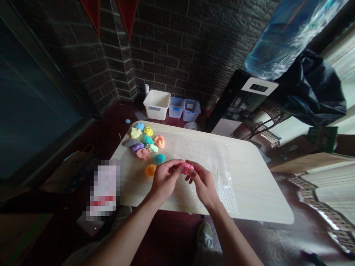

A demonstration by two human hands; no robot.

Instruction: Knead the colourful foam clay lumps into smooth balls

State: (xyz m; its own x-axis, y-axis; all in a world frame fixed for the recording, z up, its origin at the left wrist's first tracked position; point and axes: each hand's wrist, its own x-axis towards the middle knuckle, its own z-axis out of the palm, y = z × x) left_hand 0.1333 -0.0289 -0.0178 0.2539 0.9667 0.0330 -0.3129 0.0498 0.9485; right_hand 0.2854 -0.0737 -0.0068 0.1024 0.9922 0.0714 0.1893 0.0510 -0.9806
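Observation:
Between my two hands is a pink lump of modelling clay (188, 168), held above the bubble wrap (205, 192) on the table. My left hand (165, 176) grips its left side with thumb and fingers. From the other side, the fingers and thumb of my right hand (203, 180) press on the same lump. Just left of my left hand sit an orange ball of clay (150, 170) and a teal ball of clay (159, 159). Farther back lie several more clay lumps, among them a coral one (143, 153), a purple one (138, 147) and a yellow one (148, 130).
The pale table (249, 177) has rounded corners. Behind it on the floor stand a white basket (156, 105) and two clear bins (191, 110). A water dispenser (235, 103) with a big blue bottle rises at the back right. Cardboard (310, 162) lies on the right.

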